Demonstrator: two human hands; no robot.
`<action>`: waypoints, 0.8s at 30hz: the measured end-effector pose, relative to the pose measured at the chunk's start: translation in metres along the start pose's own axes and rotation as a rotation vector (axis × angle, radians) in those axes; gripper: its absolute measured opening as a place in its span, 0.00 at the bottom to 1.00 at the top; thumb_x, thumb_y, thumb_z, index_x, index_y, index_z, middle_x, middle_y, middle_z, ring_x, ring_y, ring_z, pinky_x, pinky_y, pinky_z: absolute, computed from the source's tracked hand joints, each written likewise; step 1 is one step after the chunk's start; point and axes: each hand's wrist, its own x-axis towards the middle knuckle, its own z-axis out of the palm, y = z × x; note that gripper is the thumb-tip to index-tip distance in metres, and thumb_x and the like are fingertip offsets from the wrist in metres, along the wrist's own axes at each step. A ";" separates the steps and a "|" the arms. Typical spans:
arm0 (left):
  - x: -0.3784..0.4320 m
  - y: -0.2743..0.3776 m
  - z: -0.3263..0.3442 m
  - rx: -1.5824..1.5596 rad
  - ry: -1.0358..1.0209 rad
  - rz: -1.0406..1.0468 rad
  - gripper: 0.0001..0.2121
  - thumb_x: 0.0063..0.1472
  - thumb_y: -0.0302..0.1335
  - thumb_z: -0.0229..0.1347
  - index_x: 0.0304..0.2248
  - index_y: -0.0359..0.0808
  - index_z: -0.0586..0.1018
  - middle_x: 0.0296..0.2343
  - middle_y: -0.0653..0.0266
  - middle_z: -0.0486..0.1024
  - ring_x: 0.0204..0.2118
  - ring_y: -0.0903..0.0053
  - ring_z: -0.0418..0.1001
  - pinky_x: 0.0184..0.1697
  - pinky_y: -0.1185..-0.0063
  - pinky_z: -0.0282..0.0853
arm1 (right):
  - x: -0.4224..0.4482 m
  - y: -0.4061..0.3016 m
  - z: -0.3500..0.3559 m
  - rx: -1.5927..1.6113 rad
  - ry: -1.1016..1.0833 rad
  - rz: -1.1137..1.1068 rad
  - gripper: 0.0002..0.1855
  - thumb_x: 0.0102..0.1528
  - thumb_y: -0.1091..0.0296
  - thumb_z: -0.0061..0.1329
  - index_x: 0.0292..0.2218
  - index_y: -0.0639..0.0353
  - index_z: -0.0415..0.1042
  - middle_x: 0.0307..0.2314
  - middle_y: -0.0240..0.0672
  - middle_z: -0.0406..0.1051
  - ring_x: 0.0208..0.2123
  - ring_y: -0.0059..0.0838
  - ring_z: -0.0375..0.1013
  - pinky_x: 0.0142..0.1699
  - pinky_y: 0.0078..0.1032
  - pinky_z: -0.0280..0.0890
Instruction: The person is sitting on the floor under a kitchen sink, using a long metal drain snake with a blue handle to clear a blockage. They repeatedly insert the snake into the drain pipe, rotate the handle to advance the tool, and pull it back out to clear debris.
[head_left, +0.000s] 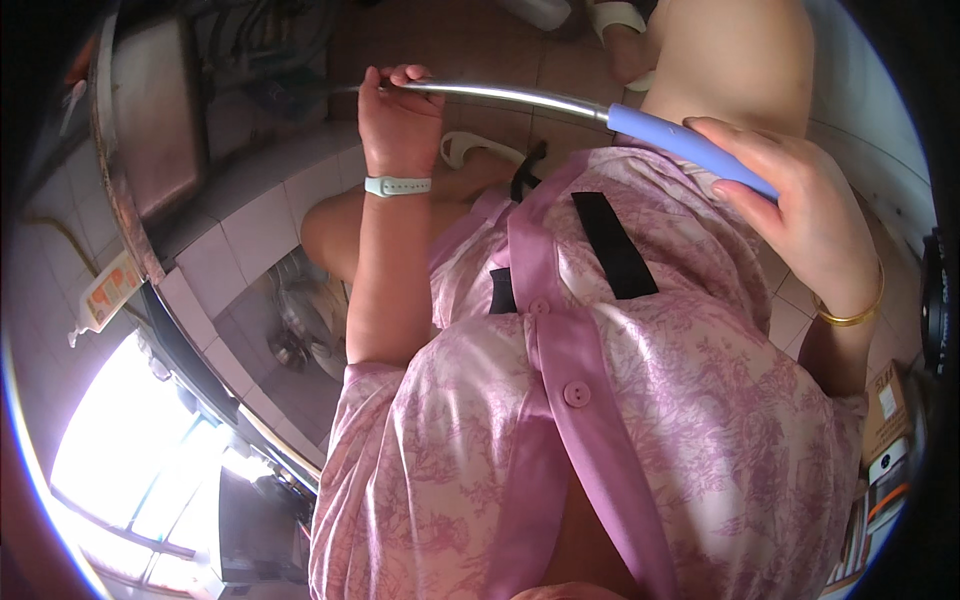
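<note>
A thin shiny metal pole (517, 98) with a periwinkle-blue handle sleeve (675, 140) runs across the upper middle of the view, above my lap. My left hand (403, 120), with a pale wristband below it, has its fingers curled around the metal part. At the other end my right hand (787, 191), with a gold bangle at the wrist, grips the lower end of the blue sleeve between thumb and fingers. Past my left hand the pole runs into a dark area, and its far end cannot be made out.
A sink (154, 112) is set in a counter at the left, with a pouch (109, 292) bearing writing on its edge. Metal pans (300, 330) lie in a tiled recess below. A cardboard box (885, 412) stands at the right. A pale slipper (480, 148) shows by my leg.
</note>
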 end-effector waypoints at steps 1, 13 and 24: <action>-0.002 -0.007 0.002 0.011 0.043 0.013 0.09 0.66 0.32 0.45 0.27 0.40 0.68 0.23 0.68 0.68 0.33 0.73 0.70 0.41 0.74 0.66 | -0.001 0.002 -0.002 -0.015 0.012 0.010 0.21 0.51 0.75 0.53 0.48 0.63 0.70 0.39 0.46 0.73 0.37 0.44 0.74 0.42 0.30 0.68; -0.017 -0.031 -0.007 0.050 0.120 0.032 0.08 0.66 0.33 0.40 0.30 0.39 0.66 0.27 0.64 0.68 0.36 0.70 0.69 0.43 0.73 0.64 | -0.017 0.017 0.006 -0.037 0.009 -0.003 0.24 0.46 0.76 0.57 0.47 0.64 0.72 0.40 0.45 0.74 0.40 0.45 0.74 0.46 0.30 0.68; -0.061 -0.076 0.041 0.417 -0.081 -0.096 0.12 0.69 0.35 0.40 0.45 0.37 0.70 0.46 0.52 0.73 0.50 0.60 0.70 0.54 0.65 0.64 | -0.102 0.005 -0.054 0.120 -0.053 0.327 0.28 0.44 0.84 0.54 0.48 0.62 0.70 0.40 0.39 0.73 0.36 0.31 0.73 0.40 0.25 0.68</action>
